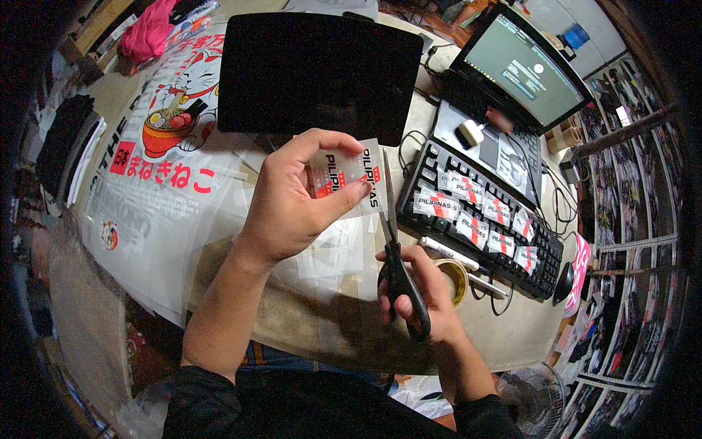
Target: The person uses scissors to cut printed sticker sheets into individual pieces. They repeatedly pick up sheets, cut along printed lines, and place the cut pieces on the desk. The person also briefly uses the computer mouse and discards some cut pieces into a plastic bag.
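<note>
Between the thumb and fingers of my left hand [281, 197] is a small clear film sheet [371, 150] printed with black and red lettering. My right hand [431, 293] grips black-handled scissors [398, 274] with the blades pointing away from me. The blades lie along the right edge of the sheet; I cannot tell whether they touch it. Beneath my hands, clear film scraps [329, 256] are spread on the table [292, 314]. Several cut printed pieces [472, 227] rest on a black keyboard [534, 274] at the right.
A large printed film sheet [146, 212] covers the table's left side. At the back stand a dark flat panel [314, 73] and a lit monitor [526, 69]. A tape roll [455, 282] and a white marker [450, 252] lie by my right hand. Cables [559, 205] trail behind the keyboard.
</note>
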Available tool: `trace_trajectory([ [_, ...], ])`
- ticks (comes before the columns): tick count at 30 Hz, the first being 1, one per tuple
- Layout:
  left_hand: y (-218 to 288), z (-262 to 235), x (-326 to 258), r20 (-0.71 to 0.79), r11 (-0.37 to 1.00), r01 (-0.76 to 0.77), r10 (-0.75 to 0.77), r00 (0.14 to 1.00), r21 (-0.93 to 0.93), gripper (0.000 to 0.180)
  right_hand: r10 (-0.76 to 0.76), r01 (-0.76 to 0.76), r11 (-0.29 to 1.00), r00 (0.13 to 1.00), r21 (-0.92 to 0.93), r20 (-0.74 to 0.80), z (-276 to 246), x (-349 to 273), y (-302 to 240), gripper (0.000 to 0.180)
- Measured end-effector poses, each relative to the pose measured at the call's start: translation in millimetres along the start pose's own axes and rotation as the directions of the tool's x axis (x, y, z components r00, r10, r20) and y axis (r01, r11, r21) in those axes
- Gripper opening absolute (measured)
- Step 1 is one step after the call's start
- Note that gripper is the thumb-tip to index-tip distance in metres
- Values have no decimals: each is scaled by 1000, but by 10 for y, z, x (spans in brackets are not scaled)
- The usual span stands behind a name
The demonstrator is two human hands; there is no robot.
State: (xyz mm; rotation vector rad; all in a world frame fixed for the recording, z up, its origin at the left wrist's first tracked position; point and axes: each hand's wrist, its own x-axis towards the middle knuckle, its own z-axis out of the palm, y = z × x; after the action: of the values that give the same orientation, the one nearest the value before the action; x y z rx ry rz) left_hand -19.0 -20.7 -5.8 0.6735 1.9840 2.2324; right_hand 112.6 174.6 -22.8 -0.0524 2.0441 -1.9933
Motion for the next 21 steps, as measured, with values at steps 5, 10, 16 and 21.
trace_trajectory([
  [5,-11,-9,-4,-6,996,-8,8,1000,85,36,29,-30,999,999,39,14,9,16,-21,59],
  [10,-12,17,-27,16,997,17,-18,1000,77,37,30,-31,996,999,89,20,22,19,-35,58],
  [16,-12,2,-18,24,991,-38,35,999,127,38,7,-9,994,1000,105,24,26,19,-17,56],
  [21,34,-24,-8,9,996,-28,27,1000,88,38,20,-22,995,999,98,26,35,1,-15,57],
])
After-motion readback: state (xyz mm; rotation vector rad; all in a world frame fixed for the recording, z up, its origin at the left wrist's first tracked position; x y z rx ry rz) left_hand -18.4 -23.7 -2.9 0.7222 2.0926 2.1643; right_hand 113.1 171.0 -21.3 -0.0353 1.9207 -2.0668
